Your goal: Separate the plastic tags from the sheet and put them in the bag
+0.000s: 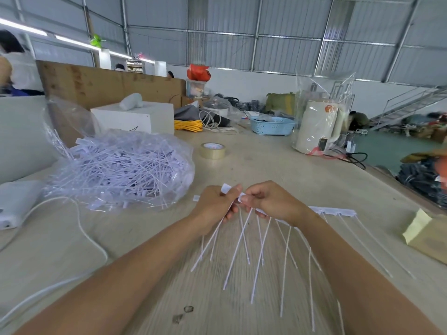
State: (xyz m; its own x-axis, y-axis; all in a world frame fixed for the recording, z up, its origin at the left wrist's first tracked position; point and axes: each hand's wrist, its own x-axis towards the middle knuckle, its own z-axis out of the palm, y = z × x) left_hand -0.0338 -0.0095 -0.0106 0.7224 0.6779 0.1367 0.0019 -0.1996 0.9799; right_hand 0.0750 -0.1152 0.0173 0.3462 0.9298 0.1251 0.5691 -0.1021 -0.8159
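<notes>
Head view showed both hands meeting over the table (278, 165), just right of the bag (121, 165). Left hand (214, 204) pinched loose tags (208, 243), their flat heads up at the fingers and thin tails slanting down toward the viewer. Right hand (271, 201) gripped the sheet (336, 211), a strip running rightward along the table with its tails fanning down and toward the viewer. I could not count the tags exactly, as several blurred together. One clear bag lay heaped with separated tags. Behind it sat one white box (135, 117); one tape roll (212, 151) lay beyond the hands, well apart, with a blue basket (272, 125) and a wrapped kettle (319, 124) farther back. A white cable (92, 240) curved at left.
</notes>
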